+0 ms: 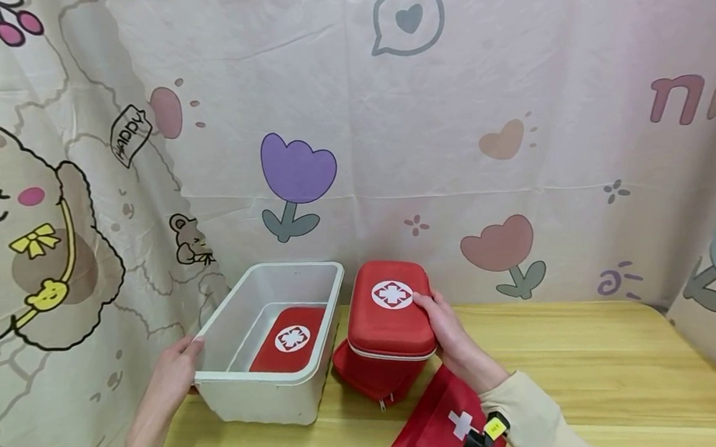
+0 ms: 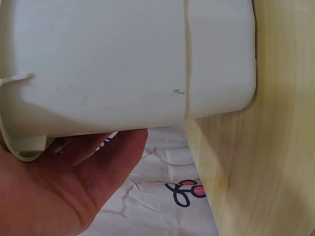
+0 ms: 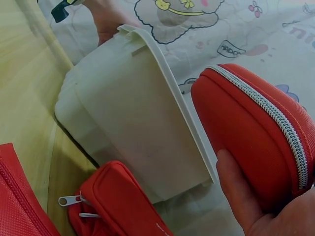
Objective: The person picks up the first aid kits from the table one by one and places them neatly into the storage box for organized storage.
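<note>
A light grey plastic bin [image 1: 255,399] stands on the table at the left, with a red first-aid case [image 1: 271,356] inside it bearing a white emblem. My left hand [image 1: 168,375] grips the bin at its near left corner; the left wrist view has the fingers [image 2: 110,164] against the outer wall below the rim. To the right of the bin, my right hand [image 1: 451,333] holds a second red zippered first-aid case [image 1: 384,332] in the air, fingers and thumb on its sides. Its zipper is closed in the right wrist view.
Below the held case, a smaller red zippered pouch [image 1: 379,378] lies against the bin's right side. A flat red pouch [image 1: 437,414] with a white cross is on the table [image 1: 605,365] under my right forearm. A patterned cloth [image 1: 402,140] hangs behind.
</note>
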Tool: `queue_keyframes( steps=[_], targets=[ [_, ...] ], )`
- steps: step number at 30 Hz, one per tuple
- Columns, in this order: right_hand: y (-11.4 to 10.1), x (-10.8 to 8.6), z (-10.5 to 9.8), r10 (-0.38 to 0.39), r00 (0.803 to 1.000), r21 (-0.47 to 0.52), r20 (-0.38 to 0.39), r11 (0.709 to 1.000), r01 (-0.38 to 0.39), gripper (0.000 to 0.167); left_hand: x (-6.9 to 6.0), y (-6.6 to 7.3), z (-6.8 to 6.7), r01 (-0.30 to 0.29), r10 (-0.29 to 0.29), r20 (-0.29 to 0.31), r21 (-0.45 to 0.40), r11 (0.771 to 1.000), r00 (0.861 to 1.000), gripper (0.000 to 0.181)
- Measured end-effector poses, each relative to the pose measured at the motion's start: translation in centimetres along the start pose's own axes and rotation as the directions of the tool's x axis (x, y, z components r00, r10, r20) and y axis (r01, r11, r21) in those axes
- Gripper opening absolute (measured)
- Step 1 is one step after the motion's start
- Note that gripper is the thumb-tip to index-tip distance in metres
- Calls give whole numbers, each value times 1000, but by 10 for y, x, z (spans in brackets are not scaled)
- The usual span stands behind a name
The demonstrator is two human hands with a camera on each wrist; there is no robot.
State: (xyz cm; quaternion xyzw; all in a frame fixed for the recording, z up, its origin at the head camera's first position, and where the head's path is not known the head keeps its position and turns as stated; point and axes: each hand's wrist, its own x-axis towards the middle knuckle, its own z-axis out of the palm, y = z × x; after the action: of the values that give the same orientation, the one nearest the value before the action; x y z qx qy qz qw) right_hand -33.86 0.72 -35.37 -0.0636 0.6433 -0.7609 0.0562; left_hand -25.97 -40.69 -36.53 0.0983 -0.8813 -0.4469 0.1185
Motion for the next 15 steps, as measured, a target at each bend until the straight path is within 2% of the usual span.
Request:
queue_keyframes(
  steps=[5,15],
  targets=[
    [0,1,1,6,1000,-5,-14,1000,-6,64,0,1,1,2,-2,-3,-1,1000,1000,55],
    [-1,2,12,-24,999,8,21,1000,24,64,0,0,0,-2,2,-5,-7,1000,1000,55]
  ],
)
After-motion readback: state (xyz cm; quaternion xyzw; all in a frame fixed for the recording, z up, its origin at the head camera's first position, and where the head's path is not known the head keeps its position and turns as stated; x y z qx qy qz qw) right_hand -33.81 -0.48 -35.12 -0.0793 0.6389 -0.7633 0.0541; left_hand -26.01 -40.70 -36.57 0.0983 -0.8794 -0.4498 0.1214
